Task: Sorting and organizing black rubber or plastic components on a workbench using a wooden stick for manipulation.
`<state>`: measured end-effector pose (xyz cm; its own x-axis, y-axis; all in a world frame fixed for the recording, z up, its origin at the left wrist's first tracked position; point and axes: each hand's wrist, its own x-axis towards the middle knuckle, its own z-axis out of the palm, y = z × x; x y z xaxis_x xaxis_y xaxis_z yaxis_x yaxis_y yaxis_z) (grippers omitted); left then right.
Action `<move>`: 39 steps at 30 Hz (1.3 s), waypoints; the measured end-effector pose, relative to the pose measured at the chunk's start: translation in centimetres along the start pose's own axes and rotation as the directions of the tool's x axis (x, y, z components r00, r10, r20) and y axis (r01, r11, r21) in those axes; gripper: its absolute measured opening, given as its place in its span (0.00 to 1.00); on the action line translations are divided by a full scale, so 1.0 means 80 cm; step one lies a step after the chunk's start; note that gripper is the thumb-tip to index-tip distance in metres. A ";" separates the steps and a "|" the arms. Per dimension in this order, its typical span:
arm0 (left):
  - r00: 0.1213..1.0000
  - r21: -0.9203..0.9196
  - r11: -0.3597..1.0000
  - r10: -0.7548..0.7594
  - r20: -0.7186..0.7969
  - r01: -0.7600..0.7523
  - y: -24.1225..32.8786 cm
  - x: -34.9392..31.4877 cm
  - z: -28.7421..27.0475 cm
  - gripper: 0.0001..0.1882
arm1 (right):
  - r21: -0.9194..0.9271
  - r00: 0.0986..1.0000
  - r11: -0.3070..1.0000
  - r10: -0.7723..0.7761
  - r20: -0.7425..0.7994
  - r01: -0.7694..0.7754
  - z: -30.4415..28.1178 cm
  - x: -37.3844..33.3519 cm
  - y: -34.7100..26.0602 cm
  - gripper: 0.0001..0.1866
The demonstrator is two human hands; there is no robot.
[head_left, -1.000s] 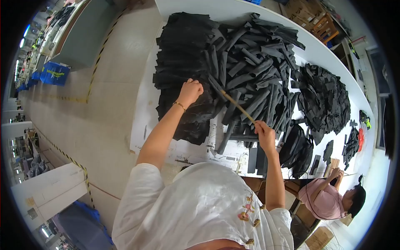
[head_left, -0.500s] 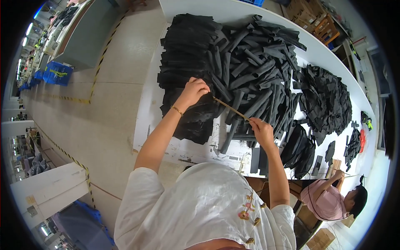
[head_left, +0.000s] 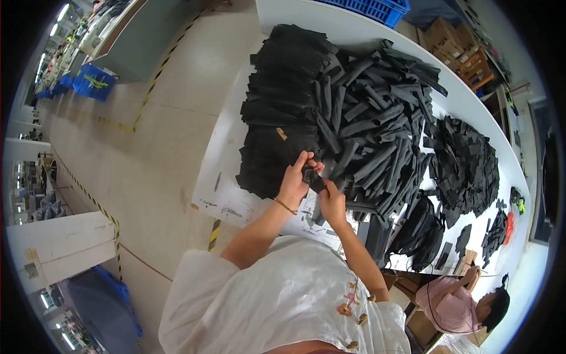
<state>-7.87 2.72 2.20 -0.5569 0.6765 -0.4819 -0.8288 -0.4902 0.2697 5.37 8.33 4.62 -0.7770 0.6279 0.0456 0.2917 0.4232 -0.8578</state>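
Note:
A small black fabric strip [head_left: 313,179] is between my two hands over the table's near part. My left hand [head_left: 296,178] has closed fingers at its upper end. Lower down to the right, my right hand [head_left: 333,202] pinches the same strip. Beyond my left hand, a tan stick-like piece [head_left: 282,134] lies on a layered stack of black fabric pieces [head_left: 274,97]; how far it extends is hard to see. Right of the stack spreads a loose heap of rolled black fabric strips [head_left: 377,118].
Further right are a pile of small black pieces [head_left: 463,165] and a black bag [head_left: 415,230] on the white table [head_left: 227,171]. A co-worker in a pink top [head_left: 451,304] sits at the right. A blue crate [head_left: 371,9] stands behind the table's raised back edge.
The tan stick stretched between my hands is out of them; a tan piece lies on the stack. Both hands have come closer together and nearer to me, now holding a black strip.

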 end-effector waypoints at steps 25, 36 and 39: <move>0.934 0.154 0.944 0.315 -0.167 -0.291 0.083 0.039 0.016 0.13 | -0.161 0.951 0.982 0.139 0.277 -0.096 -0.126 -0.204 -0.013 0.06; 0.859 0.480 0.864 0.358 -0.366 -0.156 0.006 -0.020 0.027 0.16 | 0.150 0.918 0.911 0.395 -0.045 -0.385 -0.150 -0.133 -0.038 0.11; 0.914 0.588 0.791 0.350 -0.207 -0.169 -0.019 -0.028 -0.012 0.12 | 0.195 0.904 0.911 0.396 -0.164 -0.364 -0.148 -0.121 -0.005 0.10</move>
<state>-5.28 1.40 2.06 -0.7875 0.3329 -0.5187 -0.5929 -0.1789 0.7852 19.38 9.79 10.55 -0.4953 0.8419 -0.2144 0.4395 0.0300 -0.8977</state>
